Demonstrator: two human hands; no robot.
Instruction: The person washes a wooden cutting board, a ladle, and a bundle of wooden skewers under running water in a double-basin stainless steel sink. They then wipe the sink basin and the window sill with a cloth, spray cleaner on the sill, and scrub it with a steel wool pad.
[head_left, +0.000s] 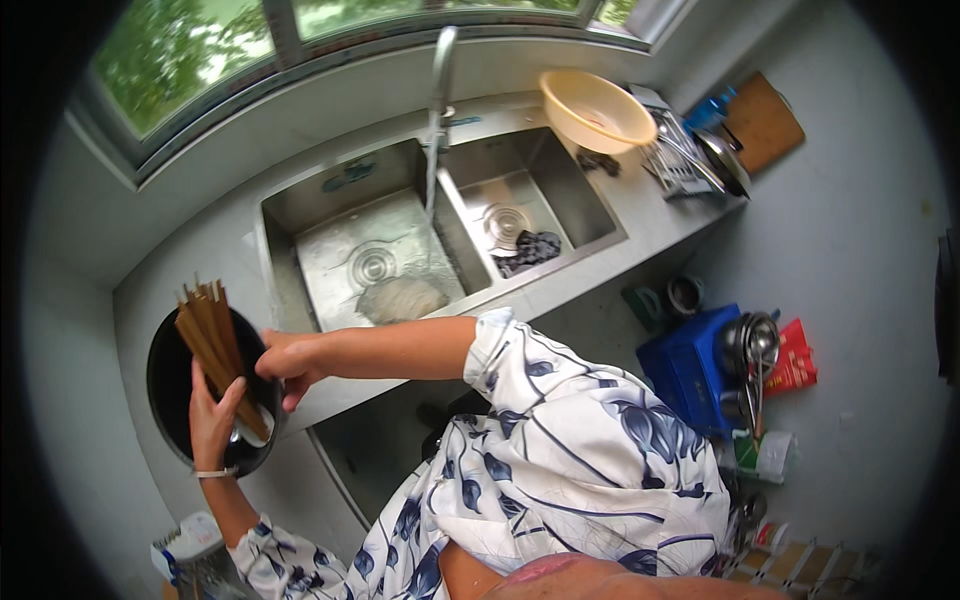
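My left hand (211, 416) holds a bundle of brown wooden chopsticks (206, 330) at a slant over a large black pot (166, 375). The upper ends of the chopsticks stick out past the pot's far rim. Inside, beside their lower ends, lies a white piece of dishware (262, 426), mostly hidden. At the pot's right rim is my right hand (289, 366), its fingers over the edge and gripping it. The pot stands on the pale countertop (247, 262) left of the sink.
Water runs from the tall faucet (442, 97) into the left basin of a steel double sink (315, 247). A dark wet cloth (529, 251) lies in the right basin. Beyond are a yellow plastic basin (592, 112), a pan lid (721, 161) and a wooden cutting board (765, 124).
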